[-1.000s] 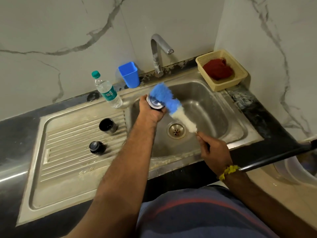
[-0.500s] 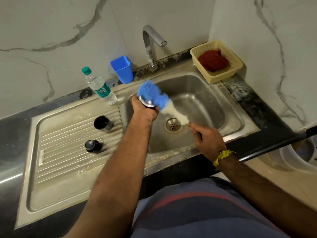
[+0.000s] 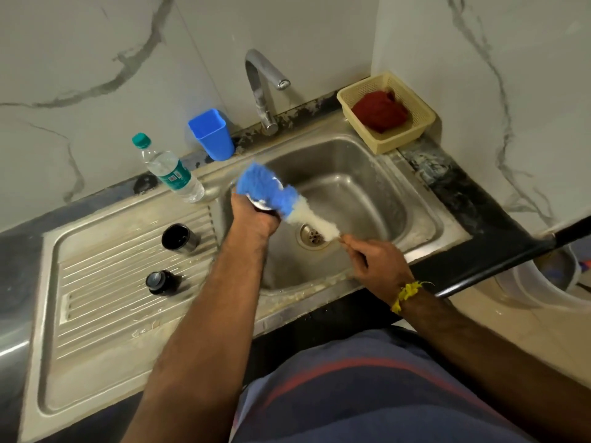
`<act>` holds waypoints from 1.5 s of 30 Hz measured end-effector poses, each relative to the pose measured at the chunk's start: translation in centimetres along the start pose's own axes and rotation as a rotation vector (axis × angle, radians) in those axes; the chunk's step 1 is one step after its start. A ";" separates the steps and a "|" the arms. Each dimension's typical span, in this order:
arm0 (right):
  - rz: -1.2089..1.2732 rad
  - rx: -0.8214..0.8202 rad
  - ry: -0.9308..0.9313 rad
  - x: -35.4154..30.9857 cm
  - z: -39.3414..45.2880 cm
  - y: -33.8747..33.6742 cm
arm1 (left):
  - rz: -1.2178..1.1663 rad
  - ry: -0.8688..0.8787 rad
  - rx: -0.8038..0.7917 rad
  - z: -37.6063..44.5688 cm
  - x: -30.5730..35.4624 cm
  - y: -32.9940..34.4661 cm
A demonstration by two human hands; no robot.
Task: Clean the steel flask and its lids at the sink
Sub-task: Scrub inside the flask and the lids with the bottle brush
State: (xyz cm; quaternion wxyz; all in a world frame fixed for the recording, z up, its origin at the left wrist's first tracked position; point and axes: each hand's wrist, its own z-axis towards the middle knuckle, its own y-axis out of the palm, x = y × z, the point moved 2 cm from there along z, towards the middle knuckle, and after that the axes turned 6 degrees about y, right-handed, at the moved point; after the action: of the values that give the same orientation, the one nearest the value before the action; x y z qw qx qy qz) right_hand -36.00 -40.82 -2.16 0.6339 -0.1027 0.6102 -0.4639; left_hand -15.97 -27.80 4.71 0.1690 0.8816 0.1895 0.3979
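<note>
Left hand grips flask | right hand grips brush | brush head unmoved at mouth

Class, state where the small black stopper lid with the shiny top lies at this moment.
In the head view, the black stopper lid sits on the ribbed steel draining board, left of the basin, just nearer the person than the steel cup lid.

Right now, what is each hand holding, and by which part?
The left hand grips the steel flask round its body below the mouth. The right hand grips the bottle brush by its handle end.
</note>
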 end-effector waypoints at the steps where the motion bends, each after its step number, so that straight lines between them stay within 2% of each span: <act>1: 0.016 0.016 0.023 0.1 0.1 -0.1 | -0.020 -0.030 -0.029 -0.3 0.0 0.1; 3: 0.043 0.008 0.010 -0.6 0.7 0.4 | -0.029 -0.021 -0.077 -0.5 0.0 0.5; 5: 0.046 -0.057 -0.021 -1.2 0.5 0.9 | 0.039 0.055 -0.011 -0.5 0.0 0.3; 7: 0.037 -0.066 -0.015 -0.4 -0.3 -0.2 | 0.073 0.049 -0.011 -0.4 -0.2 -0.4; 11: 0.131 0.130 0.120 0.3 -0.3 -2.3 | 0.194 -0.019 -0.086 -0.3 -0.4 -2.7; 13: 0.216 0.147 0.174 -0.7 0.6 -2.4 | 0.317 0.079 -0.096 -0.6 -0.5 -4.0; 17: 0.274 0.024 0.122 -3.3 2.3 -1.5 | 0.678 0.337 -0.135 -1.2 -1.4 -5.7; 21: 0.229 -0.015 0.086 -3.5 2.6 -0.7 | 0.710 0.399 -0.107 -2.1 -2.0 -6.8; 25: 0.243 -0.038 0.081 -3.0 1.7 -1.8 | 0.910 0.506 -0.054 -2.6 -1.5 -8.9; 29: 0.152 -0.075 0.021 -4.5 2.8 -0.3 | 1.047 0.579 -0.017 -2.6 -1.7 -9.5; 33: 0.210 -0.068 0.038 -3.7 2.5 -0.8 | 1.058 0.649 0.028 -3.0 -1.3 -10.3; 39: 0.344 -0.090 0.193 -3.5 2.0 -0.1 | 0.901 0.645 0.018 -3.6 -1.8 -10.8; 41: 0.421 -0.176 0.253 -3.7 2.0 0.1 | 0.891 0.634 -0.046 -3.9 -1.4 -10.4; 45: 0.547 -0.334 0.375 -3.7 2.5 0.0 | 0.953 0.538 -0.292 -4.0 0.6 -10.1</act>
State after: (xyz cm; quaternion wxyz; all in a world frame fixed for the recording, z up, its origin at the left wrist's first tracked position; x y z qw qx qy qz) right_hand -33.23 -39.30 0.91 0.5860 0.0490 0.7880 -0.1822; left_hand -20.68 -18.11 3.11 0.0367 0.7048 -0.2500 0.6629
